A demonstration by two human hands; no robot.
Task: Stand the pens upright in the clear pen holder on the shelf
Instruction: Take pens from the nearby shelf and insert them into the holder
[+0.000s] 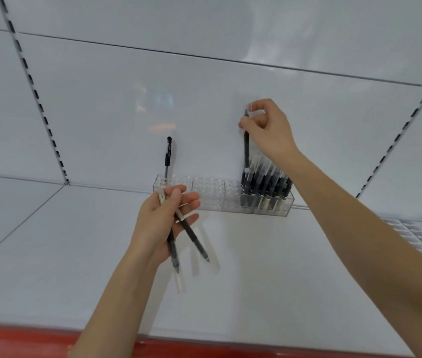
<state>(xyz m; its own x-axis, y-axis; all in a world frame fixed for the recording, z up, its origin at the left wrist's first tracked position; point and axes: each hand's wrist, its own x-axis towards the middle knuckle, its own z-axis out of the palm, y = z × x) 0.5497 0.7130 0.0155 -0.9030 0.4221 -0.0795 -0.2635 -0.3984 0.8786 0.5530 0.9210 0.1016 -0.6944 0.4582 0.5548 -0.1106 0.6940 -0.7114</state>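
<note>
Clear plastic pen holder (208, 193) sits mid-frame on the white shelf (49, 241), its right end packed with upright pens (266, 184). Right hand (269, 127) pinches one pen (246, 151) above them; left hand (163, 220) grips two spare pens (191, 235) (tips down). A lone pen (168, 157) stands at the holder's left end.

Holder (208, 195): clear plastic, long and low, its top a grid of round holes. It stands on the white shelf (75, 241), against the back panel. The middle holes are unfilled.

Lone pen (167, 156): black cap, upright in a hole at the holder's left end.

Pen cluster (266, 187): dark-bodied pens with clear caps, packed upright at the right end.

Fourth item, raised pen (246, 151): near vertical at the cluster's left edge, top end pinched by the right hand (266, 127).

Two loose pens (194, 237) (173, 251): gripped in the left hand (160, 223) in front of the holder, splayed apart, tips pointing down.
</note>
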